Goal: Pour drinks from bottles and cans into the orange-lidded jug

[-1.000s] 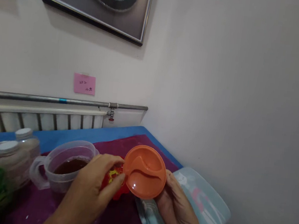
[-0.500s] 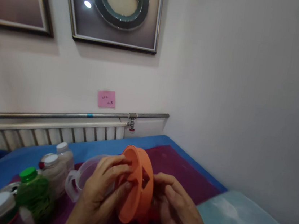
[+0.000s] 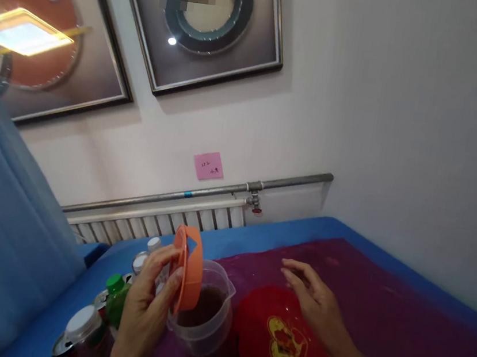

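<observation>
My left hand (image 3: 147,300) is closed on an orange plastic lid (image 3: 192,274), gripping it by its flat side and holding it tilted on edge. The lid overlaps the near left rim of a clear plastic jug (image 3: 221,321); whether the two touch I cannot tell. Dark brown liquid (image 3: 207,308) shows inside the jug. To the right, my right hand (image 3: 314,301) hovers with fingers slightly curled and apart, holding nothing. Below it lies a red item (image 3: 254,331) with a gold printed emblem, perhaps cloth or a bag.
Left of the jug stand a green-capped bottle (image 3: 114,302), a white-capped jar (image 3: 85,325), an opened can (image 3: 63,348) and more white-capped bottles. A purple cloth (image 3: 378,317) covers part of the blue table surface (image 3: 302,227). A radiator (image 3: 190,219) and wall lie behind; a blue curtain (image 3: 3,219) hangs left.
My right hand has come off the orange lid and moved right. The lid has shifted left in my left hand, uncovering the jug and red item. The view has tilted and turned.
</observation>
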Tool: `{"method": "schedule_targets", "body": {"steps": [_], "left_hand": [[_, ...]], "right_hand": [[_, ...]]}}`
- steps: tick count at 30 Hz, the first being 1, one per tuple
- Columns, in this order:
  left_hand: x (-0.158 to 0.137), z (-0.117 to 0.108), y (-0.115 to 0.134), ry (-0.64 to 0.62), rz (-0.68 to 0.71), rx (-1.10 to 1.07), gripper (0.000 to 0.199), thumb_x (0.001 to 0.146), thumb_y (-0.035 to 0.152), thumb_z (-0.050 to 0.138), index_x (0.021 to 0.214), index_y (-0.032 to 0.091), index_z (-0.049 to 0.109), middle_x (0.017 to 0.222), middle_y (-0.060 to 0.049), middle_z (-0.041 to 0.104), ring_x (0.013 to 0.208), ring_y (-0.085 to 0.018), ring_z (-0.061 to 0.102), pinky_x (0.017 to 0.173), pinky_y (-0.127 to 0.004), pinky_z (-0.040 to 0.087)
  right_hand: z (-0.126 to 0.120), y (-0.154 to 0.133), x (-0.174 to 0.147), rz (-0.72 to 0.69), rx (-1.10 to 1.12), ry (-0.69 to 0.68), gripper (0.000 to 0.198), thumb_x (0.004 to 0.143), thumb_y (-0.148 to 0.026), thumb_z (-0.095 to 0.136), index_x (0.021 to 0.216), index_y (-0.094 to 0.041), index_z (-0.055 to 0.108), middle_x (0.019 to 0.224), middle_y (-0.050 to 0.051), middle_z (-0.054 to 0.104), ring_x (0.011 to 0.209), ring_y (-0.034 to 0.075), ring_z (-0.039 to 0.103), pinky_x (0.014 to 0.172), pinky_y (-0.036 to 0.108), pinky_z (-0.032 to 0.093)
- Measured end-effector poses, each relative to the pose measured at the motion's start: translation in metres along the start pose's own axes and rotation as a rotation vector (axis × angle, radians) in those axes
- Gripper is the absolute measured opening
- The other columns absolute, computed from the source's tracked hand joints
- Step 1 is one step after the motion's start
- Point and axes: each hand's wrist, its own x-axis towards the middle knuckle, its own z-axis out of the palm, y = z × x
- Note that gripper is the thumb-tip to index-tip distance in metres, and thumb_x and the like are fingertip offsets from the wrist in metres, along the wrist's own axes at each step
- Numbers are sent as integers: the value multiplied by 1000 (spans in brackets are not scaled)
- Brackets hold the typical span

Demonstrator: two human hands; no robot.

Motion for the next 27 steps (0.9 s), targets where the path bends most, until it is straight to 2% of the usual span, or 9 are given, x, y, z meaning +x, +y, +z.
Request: {"method": "schedule_targets", "body": {"steps": [4,11,19,27], "left_hand": [[8,5,-10,-105,12,132,28,83,44,61,101,26,70,118,-7,66,114,-26,57,102,-44,41],[4,-3,-11,-340,-11,326,26,88,45,55,106,32,67,125,-3,60,121,-24,51,106,-46,36],[5,-9,-16,-404,18,468,28,89,47,51,106,33,69,125,-3,60,123,-25,48,109,-51,33],[6,-11,-17,-455,12,408,27,88,48,52,106,37,69,126,0,59,122,-24,50,110,-49,34]], "right_hand": [[-8,28,0,54,-68,8,26,79,-44,58,91,-23,67,91,7,72,84,25,67,75,37,55],[-9,23,-2,-96,-118,-20,17,83,-35,54,91,-24,65,90,4,70,82,21,65,76,35,53],[-10,21,-5,-154,-163,-61,15,87,-29,50,92,-22,62,92,5,67,81,19,65,77,34,53],[-10,22,-5,-220,-241,-115,15,90,-24,46,93,-21,60,92,7,67,85,20,64,78,34,51]]}}
